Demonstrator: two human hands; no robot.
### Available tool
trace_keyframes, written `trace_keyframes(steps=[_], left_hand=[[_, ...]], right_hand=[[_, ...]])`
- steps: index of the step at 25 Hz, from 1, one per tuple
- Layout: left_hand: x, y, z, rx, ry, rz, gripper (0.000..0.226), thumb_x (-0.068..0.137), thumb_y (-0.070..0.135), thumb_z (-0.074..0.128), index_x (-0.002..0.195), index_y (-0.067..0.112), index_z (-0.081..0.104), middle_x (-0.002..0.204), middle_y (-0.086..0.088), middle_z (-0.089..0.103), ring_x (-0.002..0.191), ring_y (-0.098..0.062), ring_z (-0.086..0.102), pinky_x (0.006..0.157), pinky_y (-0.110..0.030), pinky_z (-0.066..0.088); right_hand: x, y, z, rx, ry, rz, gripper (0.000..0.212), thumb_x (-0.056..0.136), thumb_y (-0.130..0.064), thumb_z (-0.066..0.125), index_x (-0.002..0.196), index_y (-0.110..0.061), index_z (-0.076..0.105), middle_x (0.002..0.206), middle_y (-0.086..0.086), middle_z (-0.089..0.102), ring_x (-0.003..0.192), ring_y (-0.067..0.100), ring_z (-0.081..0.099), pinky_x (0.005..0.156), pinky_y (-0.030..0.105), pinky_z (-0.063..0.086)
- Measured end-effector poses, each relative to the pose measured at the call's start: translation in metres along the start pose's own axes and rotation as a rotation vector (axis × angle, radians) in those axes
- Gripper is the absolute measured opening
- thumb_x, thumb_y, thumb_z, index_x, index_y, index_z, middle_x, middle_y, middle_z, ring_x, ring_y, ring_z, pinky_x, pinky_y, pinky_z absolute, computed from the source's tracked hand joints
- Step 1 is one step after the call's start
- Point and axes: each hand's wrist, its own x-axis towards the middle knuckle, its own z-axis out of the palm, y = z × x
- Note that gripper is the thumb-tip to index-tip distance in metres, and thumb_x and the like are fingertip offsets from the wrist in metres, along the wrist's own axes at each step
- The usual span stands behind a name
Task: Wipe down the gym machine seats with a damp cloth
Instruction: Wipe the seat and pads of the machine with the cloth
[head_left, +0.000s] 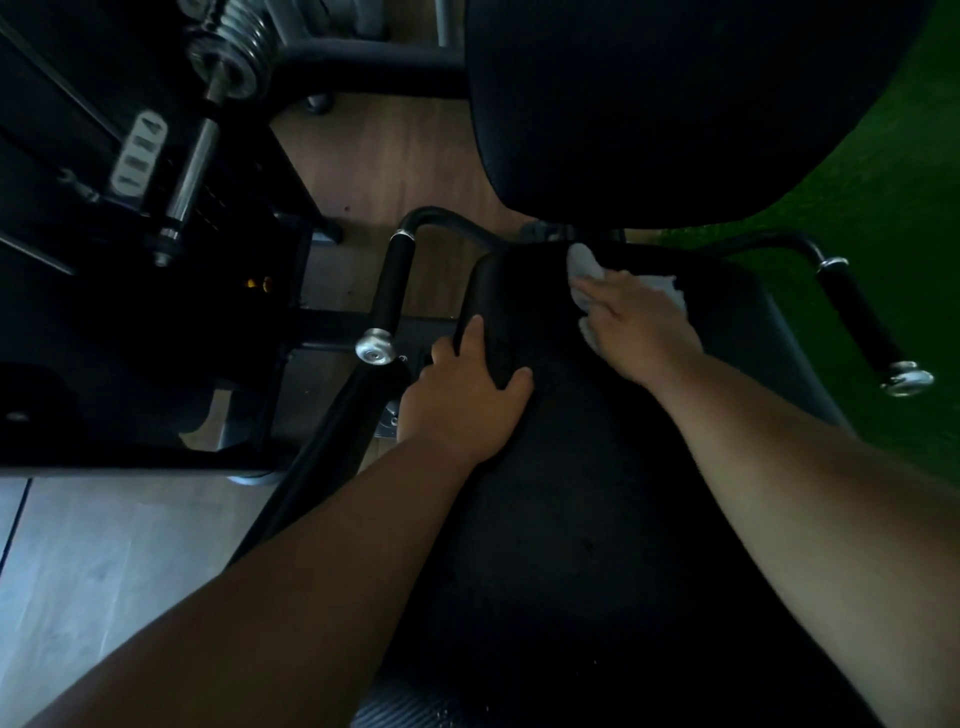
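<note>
Here both bare forearms reach forward over the black seat (571, 493): the right hand (641, 325) lies palm-down with fingers extended, pressing a white cloth (584, 270) flat against the seat's far end, just below the backrest pad (675, 104). Left hand (462, 395) grips the seat's left edge, thumb on top and fingers curled over the side. Side handles with chrome end caps, left handle (387, 296) and right handle (862, 322), flank the seat; no containers visible.
</note>
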Motion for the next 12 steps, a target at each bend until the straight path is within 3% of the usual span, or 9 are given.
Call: trace_keyframes(steps=[2,4,5,6,7,8,9,10,12], left_hand=[[0.002,0.0,0.0,-0.045,-0.025,-0.011,0.084,0.088,0.07,0.041,0.157,0.033,0.011,0.157,-0.008,0.029,0.132,-0.031,0.045,0.098,-0.046,0.044],[0.005,-0.004,-0.003,-0.276,0.005,-0.05,0.075,0.089,0.061,0.051,0.154,0.03,0.026,0.154,-0.005,0.036,0.135,-0.026,0.044,0.106,-0.042,0.039],[0.005,-0.007,-0.007,-0.432,0.065,-0.061,0.067,0.09,0.053,0.056,0.15,0.028,0.037,0.15,-0.004,0.042,0.134,-0.023,0.045,0.109,-0.038,0.037],[0.004,-0.007,-0.013,-0.532,0.157,-0.047,0.058,0.091,0.044,0.059,0.144,0.025,0.046,0.144,-0.002,0.047,0.131,-0.021,0.048,0.108,-0.037,0.038],[-0.001,-0.006,-0.019,-0.547,0.241,-0.008,0.049,0.092,0.036,0.06,0.138,0.024,0.053,0.138,0.001,0.051,0.126,-0.018,0.051,0.106,-0.035,0.04],[-0.007,-0.003,-0.024,-0.502,0.301,0.057,0.042,0.092,0.03,0.061,0.133,0.023,0.057,0.133,0.003,0.054,0.121,-0.015,0.053,0.102,-0.032,0.042],[-0.013,0.005,-0.027,-0.43,0.323,0.156,0.038,0.093,0.028,0.06,0.13,0.021,0.06,0.13,0.003,0.057,0.119,-0.015,0.054,0.1,-0.03,0.042],[-0.019,0.017,-0.029,-0.313,0.295,0.262,0.039,0.092,0.031,0.058,0.129,0.02,0.06,0.13,0.001,0.058,0.12,-0.017,0.054,0.1,-0.03,0.041],[-0.021,0.047,-0.015,0.055,0.122,0.34,0.059,0.092,0.051,0.047,0.141,0.018,0.048,0.146,-0.008,0.046,0.135,-0.027,0.042,0.11,-0.039,0.035]], right_hand=[[-0.012,-0.015,0.001,-0.192,0.065,0.17,0.049,0.101,-0.025,0.036,0.149,-0.017,0.037,0.146,0.009,0.048,0.131,0.031,0.047,0.096,0.044,0.045],[-0.015,-0.049,0.012,-0.133,0.086,0.107,0.046,0.097,-0.027,0.04,0.142,-0.02,0.039,0.129,0.008,0.06,0.117,0.031,0.059,0.073,0.037,0.046],[-0.019,-0.064,0.017,0.023,0.033,-0.007,0.044,0.097,-0.025,0.04,0.141,-0.024,0.041,0.134,0.008,0.058,0.122,0.029,0.056,0.077,0.038,0.047],[-0.025,-0.07,0.014,0.305,-0.111,-0.09,0.046,0.099,-0.021,0.037,0.144,-0.027,0.043,0.146,0.005,0.049,0.134,0.025,0.046,0.095,0.041,0.045],[-0.029,-0.068,0.004,0.616,-0.24,-0.107,0.048,0.099,-0.017,0.036,0.145,-0.029,0.046,0.153,0.001,0.041,0.142,0.018,0.036,0.111,0.04,0.035],[-0.031,-0.053,-0.011,0.828,-0.224,-0.044,0.049,0.097,-0.015,0.038,0.142,-0.03,0.051,0.153,-0.002,0.041,0.141,0.015,0.035,0.117,0.038,0.028],[-0.032,-0.03,-0.022,0.863,-0.115,0.01,0.047,0.095,-0.018,0.041,0.138,-0.031,0.056,0.149,-0.003,0.047,0.137,0.015,0.042,0.117,0.039,0.031],[-0.033,-0.003,-0.032,0.738,-0.001,0.099,0.046,0.095,-0.023,0.042,0.138,-0.031,0.056,0.146,-0.002,0.051,0.134,0.018,0.046,0.115,0.041,0.035],[-0.04,0.048,-0.04,0.224,-0.005,0.174,0.049,0.101,-0.034,0.038,0.149,-0.026,0.042,0.157,0.003,0.037,0.145,0.024,0.032,0.118,0.041,0.028]])
